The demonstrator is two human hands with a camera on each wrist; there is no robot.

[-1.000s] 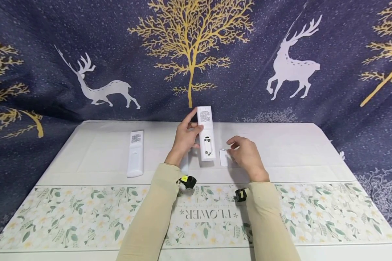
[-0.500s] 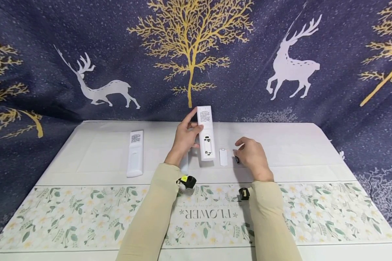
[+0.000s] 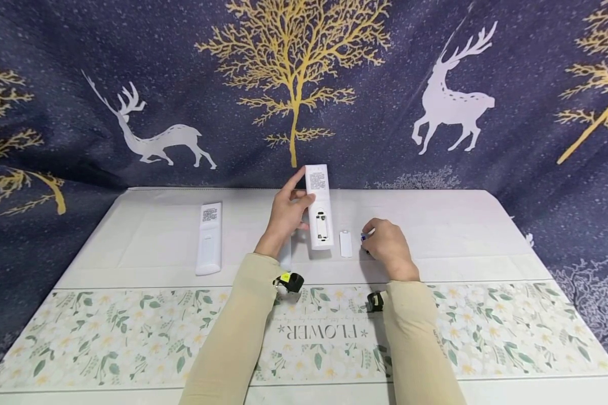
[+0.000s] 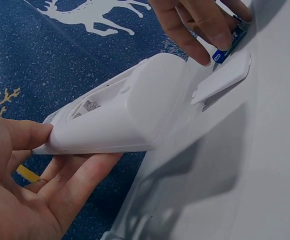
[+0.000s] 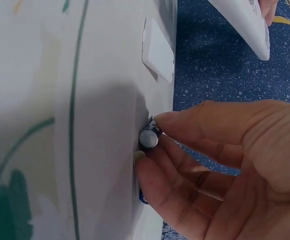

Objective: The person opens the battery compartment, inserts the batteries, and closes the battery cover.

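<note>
My left hand (image 3: 287, 216) grips a white remote control (image 3: 312, 202) by its side, raised above the table with its back showing. The battery compartment is uncovered and holds no batteries; a metal spring shows inside it in the left wrist view. To the right, my right hand (image 3: 389, 244) pinches a small battery (image 5: 149, 139) between thumb and fingers, low at the tabletop. A patch of blue (image 5: 143, 197), partly hidden behind those fingers, looks like a second battery. Between the two hands, the white battery cover (image 3: 345, 244) lies on the table.
Another white remote control (image 3: 209, 239) lies back-up on the left of the table (image 3: 157, 242). Under my left wrist is a pale blue item (image 3: 286, 256), mostly hidden. A dark cloth (image 3: 360, 146) with deer and trees hangs behind the table.
My right hand has moved away from beside the battery cover to the batteries on its right and taken hold of one. The left hand and its remote control have stayed in place.
</note>
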